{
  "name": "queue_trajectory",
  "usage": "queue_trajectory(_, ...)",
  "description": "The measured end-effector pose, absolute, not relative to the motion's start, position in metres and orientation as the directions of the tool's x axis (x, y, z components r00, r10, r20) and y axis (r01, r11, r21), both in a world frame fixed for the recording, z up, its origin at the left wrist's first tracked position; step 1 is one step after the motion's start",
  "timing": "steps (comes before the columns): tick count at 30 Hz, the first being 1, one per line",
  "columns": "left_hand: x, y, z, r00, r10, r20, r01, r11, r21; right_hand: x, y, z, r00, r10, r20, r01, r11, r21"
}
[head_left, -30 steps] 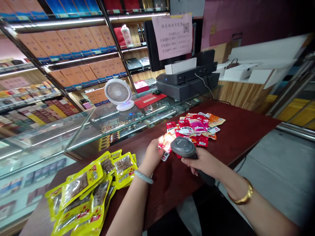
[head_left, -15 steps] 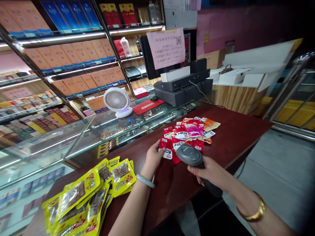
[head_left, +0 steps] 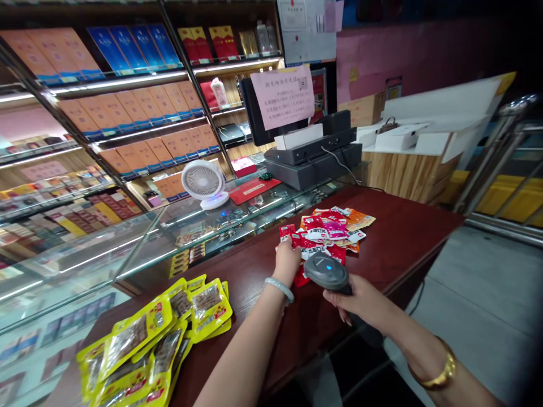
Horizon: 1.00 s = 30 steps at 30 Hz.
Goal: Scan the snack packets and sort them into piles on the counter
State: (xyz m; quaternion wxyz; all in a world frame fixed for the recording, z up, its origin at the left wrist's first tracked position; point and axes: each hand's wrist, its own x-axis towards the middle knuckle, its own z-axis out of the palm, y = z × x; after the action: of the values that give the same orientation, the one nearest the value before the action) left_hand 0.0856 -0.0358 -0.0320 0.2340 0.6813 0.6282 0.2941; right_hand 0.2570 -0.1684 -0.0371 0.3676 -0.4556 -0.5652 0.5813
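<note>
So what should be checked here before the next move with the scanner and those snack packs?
1. Scanner held in the right grip: ok.
2. Scanner's light on: ok, it shows blue.
3. Left grip at the small packets: ok, at the pile's left edge.
4. A packet firmly held there: cannot tell, the hold is hidden.
5. Yellow packs kept apart from the small packets: ok, with table between.
6. Small packets spread singly: not ok, they overlap.

a shop: stocked shelves, glass counter, seemingly a till.
</note>
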Motion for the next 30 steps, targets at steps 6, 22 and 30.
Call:
queue_trajectory(6,0.083,-0.045,-0.023,0.063,0.993,0.097,0.796,-0.109,0.595,0.257,-0.166,-0.034,-0.327,0.936,-0.128,0.086,-0.105,-0.991)
queue_trajectory(22,-0.120,-0.169,-0.002,-0.268,0.941,0.208,0.950,0.295,-0.106,0.184,-0.131,0.006,-0.607,0.748,-0.269,0.423,0.017,-0.906)
queue_trajectory(30,-0.138,-0.181,-0.013,-0.339,0.933,0.124,0.931,0.352,-0.101,0.128,-0.089,0.043,-0.790,0.566,-0.237,0.357,0.110,-0.928)
